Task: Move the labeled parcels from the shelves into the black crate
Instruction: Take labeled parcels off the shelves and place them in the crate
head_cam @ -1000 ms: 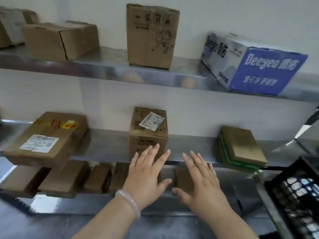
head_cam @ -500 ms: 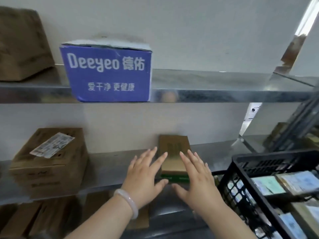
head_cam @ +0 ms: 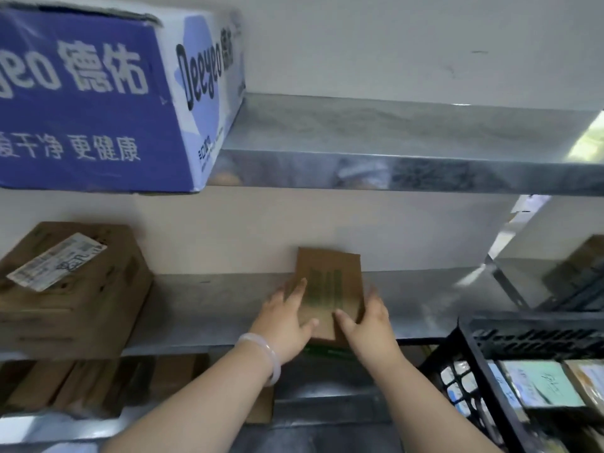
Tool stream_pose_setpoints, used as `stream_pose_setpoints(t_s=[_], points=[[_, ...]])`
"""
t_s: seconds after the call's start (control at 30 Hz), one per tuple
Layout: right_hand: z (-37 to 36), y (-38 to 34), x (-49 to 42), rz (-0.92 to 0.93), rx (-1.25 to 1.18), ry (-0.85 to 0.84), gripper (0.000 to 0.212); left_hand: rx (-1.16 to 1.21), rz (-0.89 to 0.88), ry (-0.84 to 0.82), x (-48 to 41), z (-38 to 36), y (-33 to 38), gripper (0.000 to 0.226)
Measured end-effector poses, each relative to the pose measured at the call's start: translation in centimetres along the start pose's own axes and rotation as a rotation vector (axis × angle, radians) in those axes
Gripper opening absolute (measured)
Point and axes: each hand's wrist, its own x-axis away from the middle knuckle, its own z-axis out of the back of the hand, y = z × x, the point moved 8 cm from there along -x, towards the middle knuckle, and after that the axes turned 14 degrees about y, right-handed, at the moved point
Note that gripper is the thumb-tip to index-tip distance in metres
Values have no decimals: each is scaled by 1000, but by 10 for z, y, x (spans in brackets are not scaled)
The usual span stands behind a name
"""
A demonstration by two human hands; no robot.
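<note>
Box (head_cam: pixel 330 276) left of the crate (head_cam: pixel 529 336) we grip, left hand (head_cam: pixel 283 326) and right hand (head_cam: pixel 371 326) clasping its sides.

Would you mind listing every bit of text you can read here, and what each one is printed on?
"eo 德佑": white, front of the blue box, start cut off.
"Deeyeo": dark, on that box's side.
"干净 更健康": white, lower on its front.
Shipping label on the brown box: too blurred.
Green print on the flat parcel: blurred.
Labels in the black crate: unreadable.
</note>
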Motion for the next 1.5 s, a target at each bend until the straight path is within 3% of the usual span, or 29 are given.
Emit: stream_pose_setpoints(t_s=[0.1,0.2,0.3,0.53,0.63,0.7,0.8,0.93,1.0,1.07,1.27,1.37,1.5], points=[[-11,17,-5,-200,-132,-84,71,104,75,-87,-2,-11,-8,79],[-14,8,-2,-161,-227,-79,35,193,110,-75,-4,-9,-17,83],[-14,-20,6,-77,-362,-84,23,287,161,-59,-8,0,-30,89],[-4,-45,8,-110,-368,98,32,519,236,-6,-5,33,-47,97],[-7,-42,12,-263,-389,69,71,596,233,-34,1,40,-47,86],[-10,-43,18,-343,-479,7,85,633,220,-55,4,45,-49,77],[-10,-52,24,-299,-546,4,79,639,225,-41,2,53,-55,70],[-7,-74,35,-111,-475,119,62,656,209,-100,5,53,-45,80],[-11,-85,42,-35,-443,124,49,686,213,-89,6,54,-42,60],[-15,-89,48,-34,-500,107,39,678,211,-20,3,55,-47,56],[-18,-93,60,-51,-628,48,34,493,273,51,3,59,-60,79],[-27,-97,68,9,-554,-2,34,540,289,2,-1,50,-62,111],[-35,-102,71,81,-441,-50,41,575,323,9,-2,43,-62,127]])
